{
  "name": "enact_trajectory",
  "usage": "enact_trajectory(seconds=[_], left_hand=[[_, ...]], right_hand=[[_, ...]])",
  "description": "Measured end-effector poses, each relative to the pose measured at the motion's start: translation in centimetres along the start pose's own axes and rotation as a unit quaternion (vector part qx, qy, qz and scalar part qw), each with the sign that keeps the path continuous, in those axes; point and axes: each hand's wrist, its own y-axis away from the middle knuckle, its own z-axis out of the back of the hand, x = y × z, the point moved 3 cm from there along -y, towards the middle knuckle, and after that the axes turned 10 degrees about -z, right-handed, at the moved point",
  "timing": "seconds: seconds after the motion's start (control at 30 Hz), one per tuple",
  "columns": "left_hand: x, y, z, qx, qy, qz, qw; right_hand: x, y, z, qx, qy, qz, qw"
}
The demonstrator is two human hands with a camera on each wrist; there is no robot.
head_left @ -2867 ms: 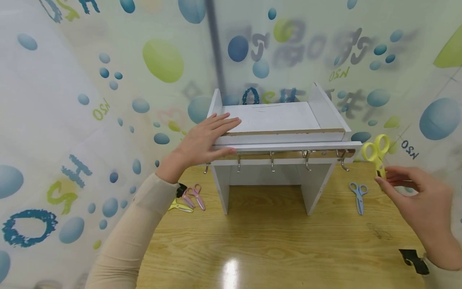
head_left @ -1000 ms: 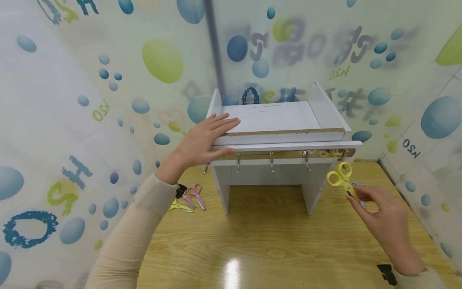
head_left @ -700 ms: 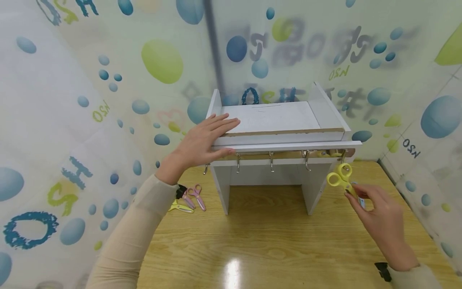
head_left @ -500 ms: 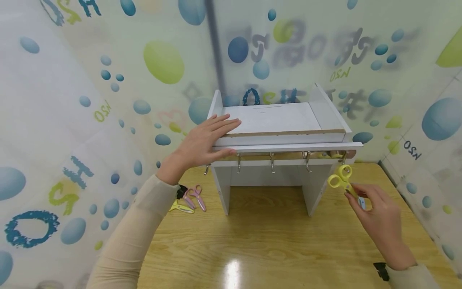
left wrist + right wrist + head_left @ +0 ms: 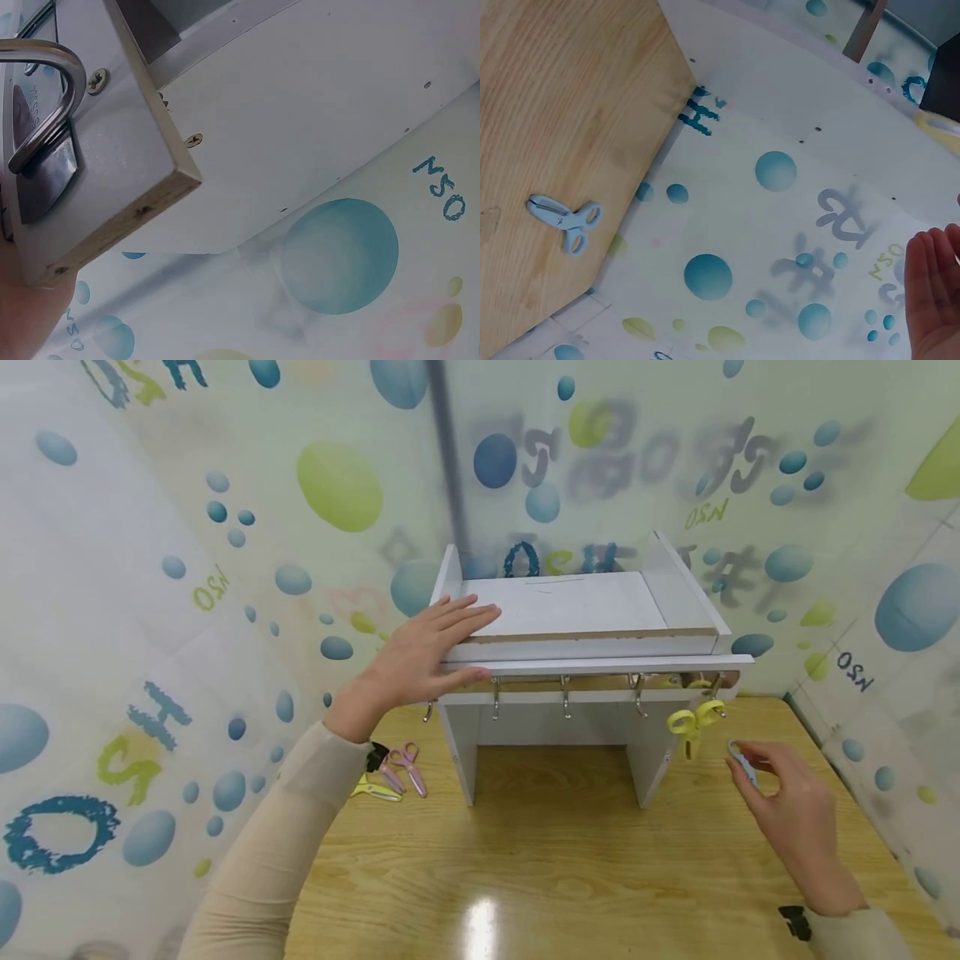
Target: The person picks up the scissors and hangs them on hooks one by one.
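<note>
Yellow scissors (image 5: pixel 692 745) hang by a handle loop from the rightmost hook (image 5: pixel 716 685) of the white hook shelf (image 5: pixel 600 647). My right hand (image 5: pixel 791 810) is just to the right of them and apart, thumb and fingers slightly curved with nothing between them. In the right wrist view, this hand (image 5: pixel 934 292) shows straight fingers, with part of the yellow scissors (image 5: pixel 939 129) at the right edge. My left hand (image 5: pixel 420 652) rests flat on the shelf's left end, thumb along the front edge. Blue scissors (image 5: pixel 561 220) lie on the table, partly hidden behind my right hand in the head view.
Pink scissors (image 5: pixel 408 768) and yellow-handled scissors (image 5: pixel 377 789) lie on the wooden table (image 5: pixel 570 885), left of the shelf. Several metal hooks (image 5: pixel 566 697) line the shelf's front board. A patterned sheet (image 5: pixel 337 485) surrounds the table behind and at the sides.
My right hand brought the yellow scissors left to the rightmost hook and let go of them; they now hang there. My left hand has stayed on the shelf.
</note>
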Motion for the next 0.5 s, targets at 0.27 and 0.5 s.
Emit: enact_trajectory(seconds=[0.27, 0.5], left_hand=[[-0.1, -0.1, 0.1, -0.001, 0.001, -0.001, 1.0000], [-0.1, -0.1, 0.1, -0.001, 0.003, -0.001, 1.0000]], right_hand=[[-3.1, -0.3, -0.4, 0.010, 0.019, -0.046, 0.9987], [-6.6, -0.5, -0.8, 0.043, 0.056, -0.103, 0.9921]])
